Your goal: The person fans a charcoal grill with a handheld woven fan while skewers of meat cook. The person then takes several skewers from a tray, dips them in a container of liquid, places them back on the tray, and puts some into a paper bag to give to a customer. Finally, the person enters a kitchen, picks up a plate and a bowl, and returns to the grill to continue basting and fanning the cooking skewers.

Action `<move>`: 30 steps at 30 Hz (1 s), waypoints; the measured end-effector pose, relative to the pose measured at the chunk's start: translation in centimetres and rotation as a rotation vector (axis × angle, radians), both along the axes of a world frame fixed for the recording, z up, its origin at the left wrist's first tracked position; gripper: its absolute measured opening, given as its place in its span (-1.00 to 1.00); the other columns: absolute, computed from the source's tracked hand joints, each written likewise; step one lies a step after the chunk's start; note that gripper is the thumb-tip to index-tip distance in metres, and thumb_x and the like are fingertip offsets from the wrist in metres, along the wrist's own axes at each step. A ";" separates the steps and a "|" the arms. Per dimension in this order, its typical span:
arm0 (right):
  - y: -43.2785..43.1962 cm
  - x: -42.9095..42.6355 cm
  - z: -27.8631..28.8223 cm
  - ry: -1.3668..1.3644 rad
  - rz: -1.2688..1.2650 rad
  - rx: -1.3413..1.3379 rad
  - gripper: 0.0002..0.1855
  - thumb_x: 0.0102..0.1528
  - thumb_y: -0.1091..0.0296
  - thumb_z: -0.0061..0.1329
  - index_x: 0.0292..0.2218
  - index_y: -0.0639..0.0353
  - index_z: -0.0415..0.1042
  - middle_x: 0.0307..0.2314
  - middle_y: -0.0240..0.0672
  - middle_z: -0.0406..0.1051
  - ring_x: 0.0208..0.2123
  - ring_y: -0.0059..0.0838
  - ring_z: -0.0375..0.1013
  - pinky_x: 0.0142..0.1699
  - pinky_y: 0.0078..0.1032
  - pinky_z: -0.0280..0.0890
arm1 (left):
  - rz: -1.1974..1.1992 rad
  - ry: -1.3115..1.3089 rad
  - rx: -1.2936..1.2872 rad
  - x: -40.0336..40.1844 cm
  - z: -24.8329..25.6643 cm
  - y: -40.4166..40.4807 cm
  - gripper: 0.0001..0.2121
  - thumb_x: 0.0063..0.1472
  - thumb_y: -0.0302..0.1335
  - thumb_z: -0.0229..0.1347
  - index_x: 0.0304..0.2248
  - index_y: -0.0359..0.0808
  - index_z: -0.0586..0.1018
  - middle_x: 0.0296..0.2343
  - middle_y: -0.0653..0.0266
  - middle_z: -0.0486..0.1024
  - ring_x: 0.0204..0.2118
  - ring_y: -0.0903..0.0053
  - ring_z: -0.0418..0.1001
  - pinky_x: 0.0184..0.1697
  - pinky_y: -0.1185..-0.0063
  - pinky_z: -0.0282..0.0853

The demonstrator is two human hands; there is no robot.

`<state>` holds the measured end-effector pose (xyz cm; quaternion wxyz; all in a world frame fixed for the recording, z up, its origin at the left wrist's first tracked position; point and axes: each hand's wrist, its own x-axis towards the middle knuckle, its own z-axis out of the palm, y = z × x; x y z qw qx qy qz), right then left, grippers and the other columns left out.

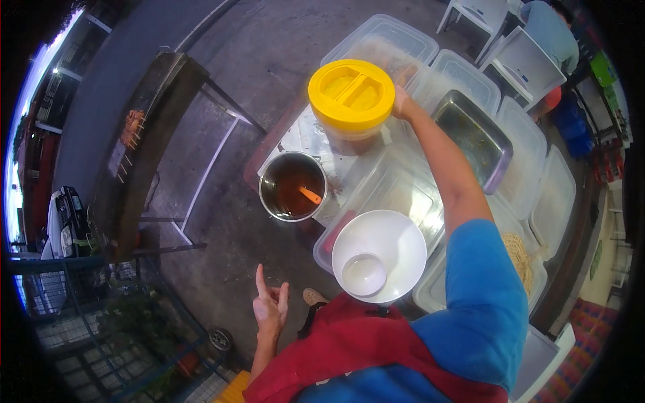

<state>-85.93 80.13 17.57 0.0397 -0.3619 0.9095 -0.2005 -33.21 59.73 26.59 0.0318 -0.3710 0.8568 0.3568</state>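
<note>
My right hand [401, 103] is at the right side of a clear plastic container with a yellow lid [351, 93]; its fingers are partly hidden behind the rim. Brownish contents show through the container's wall. My left hand [270, 305] is empty over the ground, index finger and thumb stretched out, the other fingers curled. Between the two hands stands a steel pot [267, 189] of reddish-brown liquid [287, 194], with an orange-handled utensil [310, 195] in it. Close to my body, a small white bowl [364, 274] sits inside a larger white bowl [398, 242].
Several lidded clear plastic bins [521, 156] cover the right side, one bearing a metal tray [468, 136]. To the left stands a long grill [146, 151] with skewered meat [132, 128]. A metal railing [90, 347] is at lower left. A person [549, 35] sits near white chairs [526, 65].
</note>
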 end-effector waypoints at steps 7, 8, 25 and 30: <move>0.5 -0.2 -0.2 0.052 0.095 0.018 -0.72 -0.04 0.34 -0.02 -0.23 0.12 0.48 -0.27 -0.07 0.45 -0.24 -0.06 0.42 -0.15 -0.34 0.34 | 0.039 -0.009 0.019 1.2 -0.5 -0.5 -0.30 0.11 -0.41 0.12 0.18 -0.23 0.02 -0.64 0.21 0.49 -0.65 0.48 0.44 -0.51 0.56 0.35; 0.6 -0.6 -0.8 0.110 0.103 0.019 -0.73 -0.04 0.33 -0.04 -0.25 0.08 0.49 -0.28 -0.11 0.46 -0.28 -0.10 0.44 -0.17 -0.34 0.36 | 0.033 -0.014 0.019 1.2 -0.5 -0.4 -0.30 0.11 -0.41 0.12 0.18 -0.23 0.02 -0.64 0.21 0.50 -0.65 0.48 0.45 -0.51 0.56 0.35; 2.4 -2.3 0.4 -0.124 0.167 -0.017 -0.70 -0.02 0.39 -0.04 -0.19 0.12 0.41 -0.29 -0.12 0.45 -0.28 -0.07 0.43 -0.16 -0.33 0.34 | 0.051 -0.061 0.027 1.2 -0.4 -0.8 -0.28 0.13 -0.42 0.11 0.20 -0.19 -0.03 -0.61 0.21 0.53 -0.57 0.54 0.51 -0.44 0.58 0.41; 2.1 -2.6 -0.4 -0.105 0.149 0.002 -0.72 -0.03 0.41 -0.09 -0.22 0.16 0.42 -0.27 -0.09 0.44 -0.25 -0.04 0.40 -0.14 -0.31 0.33 | 0.032 -0.055 0.019 0.8 0.0 -0.6 -0.28 0.12 -0.42 0.11 0.20 -0.19 -0.02 -0.61 0.22 0.53 -0.57 0.55 0.51 -0.43 0.59 0.41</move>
